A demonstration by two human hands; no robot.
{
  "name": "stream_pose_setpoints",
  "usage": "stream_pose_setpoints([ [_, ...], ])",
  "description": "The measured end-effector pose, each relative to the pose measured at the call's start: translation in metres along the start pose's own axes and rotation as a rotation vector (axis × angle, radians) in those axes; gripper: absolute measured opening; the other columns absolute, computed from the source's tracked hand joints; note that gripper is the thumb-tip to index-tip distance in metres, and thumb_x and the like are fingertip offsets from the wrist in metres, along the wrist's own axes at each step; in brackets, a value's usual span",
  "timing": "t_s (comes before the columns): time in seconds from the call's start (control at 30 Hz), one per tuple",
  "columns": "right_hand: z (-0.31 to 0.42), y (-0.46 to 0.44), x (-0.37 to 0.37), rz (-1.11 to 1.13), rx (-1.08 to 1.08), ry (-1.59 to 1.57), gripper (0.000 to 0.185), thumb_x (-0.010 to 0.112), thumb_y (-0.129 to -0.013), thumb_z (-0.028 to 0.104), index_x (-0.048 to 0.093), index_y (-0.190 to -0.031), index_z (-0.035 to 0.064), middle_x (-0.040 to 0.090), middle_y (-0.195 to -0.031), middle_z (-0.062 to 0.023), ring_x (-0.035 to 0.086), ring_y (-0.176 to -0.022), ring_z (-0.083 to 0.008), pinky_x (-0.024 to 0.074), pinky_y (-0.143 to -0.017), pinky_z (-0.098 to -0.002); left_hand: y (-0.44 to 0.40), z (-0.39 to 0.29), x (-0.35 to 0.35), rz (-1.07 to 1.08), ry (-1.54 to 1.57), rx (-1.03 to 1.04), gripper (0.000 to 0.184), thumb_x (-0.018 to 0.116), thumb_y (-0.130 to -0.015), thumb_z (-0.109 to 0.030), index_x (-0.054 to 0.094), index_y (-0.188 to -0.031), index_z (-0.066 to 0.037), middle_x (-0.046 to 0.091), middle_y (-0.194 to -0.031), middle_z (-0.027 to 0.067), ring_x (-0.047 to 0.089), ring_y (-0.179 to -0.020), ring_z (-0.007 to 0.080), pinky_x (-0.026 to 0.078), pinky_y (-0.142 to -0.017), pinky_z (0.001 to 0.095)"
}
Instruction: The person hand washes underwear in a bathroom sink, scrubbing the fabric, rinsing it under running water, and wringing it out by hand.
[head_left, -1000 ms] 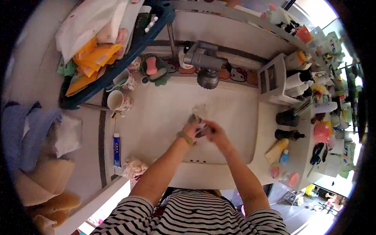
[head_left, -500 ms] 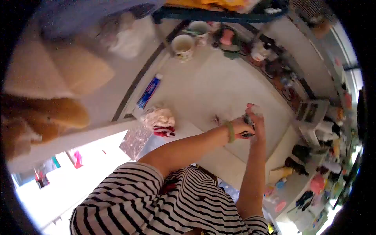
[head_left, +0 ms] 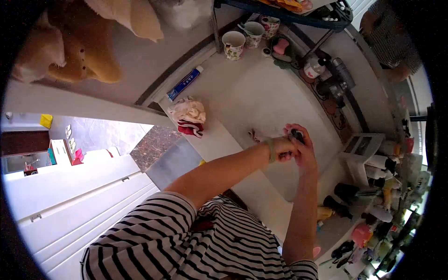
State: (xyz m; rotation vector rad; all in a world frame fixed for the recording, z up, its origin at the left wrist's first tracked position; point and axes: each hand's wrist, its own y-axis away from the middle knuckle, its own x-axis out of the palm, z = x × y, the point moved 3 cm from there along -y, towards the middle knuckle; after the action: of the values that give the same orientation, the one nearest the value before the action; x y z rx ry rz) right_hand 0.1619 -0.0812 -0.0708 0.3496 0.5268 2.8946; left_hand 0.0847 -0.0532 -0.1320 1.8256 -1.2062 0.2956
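My left hand (head_left: 283,149), with a green band at the wrist, is closed against my right hand (head_left: 304,145) over the pale basin (head_left: 270,102). Between them shows a small dark object (head_left: 297,135), mostly covered by fingers; its kind is unclear. The right hand's fingers curl around its upper end. Left of the hands, a small dark reddish thing (head_left: 253,135) lies on the basin's surface. A crumpled cream cloth (head_left: 189,111) rests on the counter with a red-and-white striped cloth (head_left: 190,128) beside it.
A blue toothpaste tube (head_left: 185,84) lies at the left edge. Behind stand floral mugs (head_left: 233,45), a pink soap (head_left: 281,45) in a green dish and a white bottle (head_left: 313,68). A white drawer unit (head_left: 361,148) and several bottles crowd the right side.
My hands stay together over the basin. The right fingers now curl around the top of the dark object, and the left hand sits slightly lower against the right palm. The view has shifted and sharpened.
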Motion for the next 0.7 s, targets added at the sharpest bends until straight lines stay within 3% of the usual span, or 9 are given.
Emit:
stream_pose_setpoints([
  [0.07,0.001,0.013,0.0,-0.061,0.058,-0.334,0.032,0.06,-0.078,0.011,0.051,-0.109,0.0078,0.051,-0.088,-0.0006,0.047,-0.068,-0.0089,0.0398,-0.058,-0.0205,0.015,-0.001,0.02,-0.004,0.29,-0.049,0.005,0.058,-0.071,-0.01,0.054,-0.07,-0.009,0.048,-0.058,0.0005,0.044,-0.046,0.0077,0.031,-0.037,0.0208],
  [0.2,-0.006,0.01,-0.01,-0.083,0.03,-0.25,0.032,0.062,-0.078,0.013,0.052,-0.108,0.0084,0.048,-0.081,0.0003,0.047,-0.067,-0.01,0.0396,-0.059,-0.0212,0.01,0.007,0.023,-0.004,0.302,-0.043,0.006,0.058,-0.072,-0.012,0.053,-0.072,-0.008,0.049,-0.062,0.0012,0.046,-0.05,0.0068,0.031,-0.039,0.0202],
  [0.3,-0.006,-0.002,-0.01,-0.141,0.004,-0.071,0.031,0.064,-0.077,0.015,0.054,-0.105,0.0072,0.048,-0.081,0.0005,0.046,-0.065,-0.0094,0.0394,-0.057,-0.0227,-0.03,0.026,0.01,-0.068,0.219,0.018,0.008,0.06,-0.073,-0.014,0.055,-0.073,-0.008,0.051,-0.063,0.0027,0.048,-0.052,0.0113,0.034,-0.042,0.0241],
  [0.4,-0.021,-0.016,-0.016,-0.191,0.092,0.06,0.029,0.065,-0.076,0.018,0.057,-0.101,0.0073,0.049,-0.079,0.0015,0.045,-0.061,-0.0097,0.039,-0.056,-0.0245,-0.084,0.05,-0.003,-0.317,-0.167,0.026,0.011,0.059,-0.072,-0.01,0.061,-0.082,-0.004,0.057,-0.076,0.0107,0.052,-0.055,0.0193,0.042,-0.043,0.0298],
  [0.43,-0.027,-0.022,-0.019,-0.222,0.026,0.086,0.025,0.065,-0.076,0.018,0.059,-0.098,0.0069,0.05,-0.076,0.0022,0.044,-0.059,-0.0097,0.0389,-0.054,-0.0248,-0.078,0.047,-0.003,-0.381,-0.564,0.281,0.011,0.056,-0.074,-0.012,0.061,-0.08,-0.003,0.059,-0.076,0.0115,0.054,-0.06,0.0221,0.042,-0.052,0.0339],
  [0.5,-0.039,-0.035,-0.024,-0.247,-0.045,0.114,0.022,0.064,-0.077,0.019,0.06,-0.095,0.0065,0.05,-0.074,0.003,0.044,-0.057,-0.0098,0.0387,-0.053,-0.0251,-0.072,0.039,-0.001,-0.443,-0.961,0.54,0.014,0.052,-0.077,-0.013,0.061,-0.078,-0.002,0.062,-0.076,0.0123,0.057,-0.065,0.0249,0.043,-0.06,0.0381],
  [0.57,-0.053,-0.043,-0.033,-0.32,-0.036,0.247,0.018,0.061,-0.079,0.022,0.062,-0.086,0.0051,0.052,-0.067,0.0016,0.044,-0.054,-0.0111,0.039,-0.054,-0.026,-0.053,0.035,0.0,-0.466,-1.232,0.454,0.014,0.052,-0.077,-0.013,0.061,-0.079,-0.002,0.062,-0.077,0.0124,0.057,-0.067,0.0248,0.043,-0.061,0.0377],
  [0.7,-0.086,-0.062,-0.05,-0.356,-0.037,0.44,0.023,0.056,-0.083,0.026,0.06,-0.077,0.004,0.051,-0.061,-0.0011,0.045,-0.052,-0.0123,0.0386,-0.053,-0.0275,-0.032,0.036,0.0,-0.473,-1.373,0.199,0.015,0.052,-0.078,-0.014,0.061,-0.08,-0.002,0.062,-0.08,0.0125,0.058,-0.07,0.0246,0.044,-0.062,0.037],
])
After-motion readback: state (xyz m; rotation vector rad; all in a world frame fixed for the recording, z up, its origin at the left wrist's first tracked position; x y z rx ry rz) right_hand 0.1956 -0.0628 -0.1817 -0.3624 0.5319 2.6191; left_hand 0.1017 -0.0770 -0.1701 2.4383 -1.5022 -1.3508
